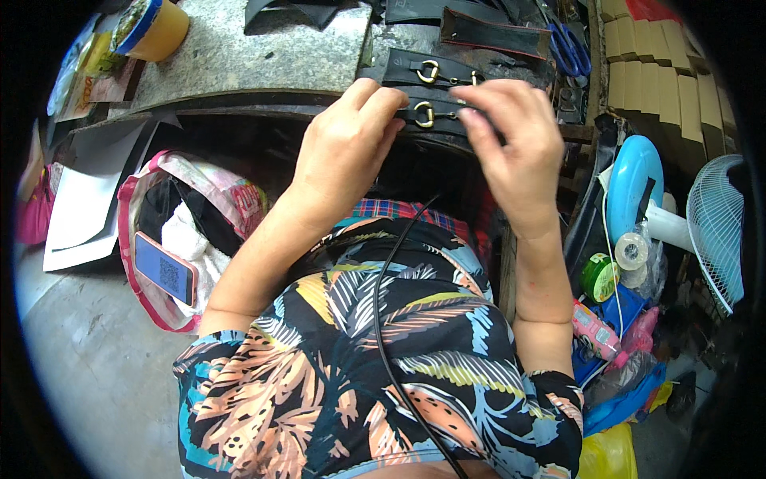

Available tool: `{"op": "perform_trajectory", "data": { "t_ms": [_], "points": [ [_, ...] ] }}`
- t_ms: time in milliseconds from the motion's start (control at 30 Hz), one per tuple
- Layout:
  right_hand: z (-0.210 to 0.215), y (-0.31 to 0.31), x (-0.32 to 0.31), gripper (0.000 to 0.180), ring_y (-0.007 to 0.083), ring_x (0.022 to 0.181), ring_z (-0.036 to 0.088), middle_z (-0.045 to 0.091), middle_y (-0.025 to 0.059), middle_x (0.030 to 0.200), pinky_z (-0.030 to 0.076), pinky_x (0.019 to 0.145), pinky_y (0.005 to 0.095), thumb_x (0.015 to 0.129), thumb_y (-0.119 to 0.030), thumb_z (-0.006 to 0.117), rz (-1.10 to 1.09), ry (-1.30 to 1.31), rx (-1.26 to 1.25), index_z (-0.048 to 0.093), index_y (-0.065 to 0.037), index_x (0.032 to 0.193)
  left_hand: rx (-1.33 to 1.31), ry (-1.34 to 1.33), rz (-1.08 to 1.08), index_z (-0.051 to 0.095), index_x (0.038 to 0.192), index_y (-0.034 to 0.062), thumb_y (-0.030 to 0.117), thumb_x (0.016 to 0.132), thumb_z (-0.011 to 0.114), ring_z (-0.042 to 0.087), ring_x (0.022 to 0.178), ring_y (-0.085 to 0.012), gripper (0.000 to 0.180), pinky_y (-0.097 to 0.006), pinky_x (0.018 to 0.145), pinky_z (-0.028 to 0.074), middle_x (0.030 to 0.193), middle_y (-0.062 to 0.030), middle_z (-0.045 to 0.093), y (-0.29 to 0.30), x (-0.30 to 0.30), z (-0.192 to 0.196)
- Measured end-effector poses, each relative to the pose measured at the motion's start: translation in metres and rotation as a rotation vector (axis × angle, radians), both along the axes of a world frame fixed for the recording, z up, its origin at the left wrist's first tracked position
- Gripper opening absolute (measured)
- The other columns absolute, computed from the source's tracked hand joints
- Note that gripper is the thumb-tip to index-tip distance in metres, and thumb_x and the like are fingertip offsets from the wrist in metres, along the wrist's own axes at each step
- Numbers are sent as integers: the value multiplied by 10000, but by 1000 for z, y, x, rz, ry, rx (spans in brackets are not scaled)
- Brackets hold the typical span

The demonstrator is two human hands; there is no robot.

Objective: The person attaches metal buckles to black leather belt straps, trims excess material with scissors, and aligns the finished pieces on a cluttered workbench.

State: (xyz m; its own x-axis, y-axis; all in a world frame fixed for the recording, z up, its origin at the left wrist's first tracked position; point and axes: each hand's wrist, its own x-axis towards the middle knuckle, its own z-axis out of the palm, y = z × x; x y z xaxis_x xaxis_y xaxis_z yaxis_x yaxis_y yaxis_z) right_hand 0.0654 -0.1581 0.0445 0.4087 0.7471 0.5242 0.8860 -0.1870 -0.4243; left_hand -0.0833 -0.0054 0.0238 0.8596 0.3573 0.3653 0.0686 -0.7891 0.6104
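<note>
Two black leather straps with gold metal fittings lie side by side at the bench's near edge. The nearer strap (pixel 440 121) has a D-shaped gold buckle (pixel 425 114), and the farther strap (pixel 411 70) bears a matching gold buckle (pixel 429 72). My left hand (pixel 343 144) is closed in a pinch at the left end of the nearer strap; its fingertips are partly hidden. Over the right part of that strap hovers my right hand (pixel 515 152), slightly blurred, thumb and forefinger apart beside the gold fitting. I see nothing between those fingers.
More black leather pieces (pixel 495 36) and blue-handled scissors (pixel 570 52) lie farther back. A yellow tub (pixel 159 32) stands on the stone slab (pixel 263 60). At left, a phone (pixel 165 270) rests in a pink-edged bag (pixel 128 231). A fan (pixel 716 231) and stacked tan pieces (pixel 650 84) are at right.
</note>
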Motion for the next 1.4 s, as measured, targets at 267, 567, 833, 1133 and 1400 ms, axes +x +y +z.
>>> {"op": "perform_trajectory", "data": {
  "t_ms": [267,567,833,1133,1400],
  "points": [
    [-21,25,-7,142,242,871,600,645,6,926,520,753,362,762,-179,805,143,104,-38,738,-133,878,-393,-92,35,624,1090,17,-72,875,703,655,810,-96,246,-245,703,529,930,-55,675,-3,-3,2],
    [-25,21,1,91,250,783,590,655,33,803,486,720,372,783,-136,785,140,147,22,717,-90,823,177,-67,179,666,1167,47,-2,862,722,687,813,-233,315,-316,713,552,930,-85,660,12,-5,11],
    [-29,21,3,101,257,774,594,641,34,788,458,709,378,787,-162,779,155,169,-18,704,-97,804,440,210,134,715,1094,99,241,759,806,570,902,-248,375,-343,759,512,959,-67,566,-4,-2,14],
    [-30,18,4,145,240,784,592,625,18,782,449,704,378,754,-202,802,159,156,-38,701,-109,799,224,147,84,649,923,62,158,752,798,602,917,-286,246,-380,756,542,943,-97,576,-6,7,15],
    [-27,17,4,172,242,790,599,631,15,780,450,715,368,734,-219,821,177,174,-72,699,-112,789,224,131,48,665,1062,71,119,804,775,638,901,-325,285,-374,760,536,945,-96,623,-1,6,17]
  ]
}}
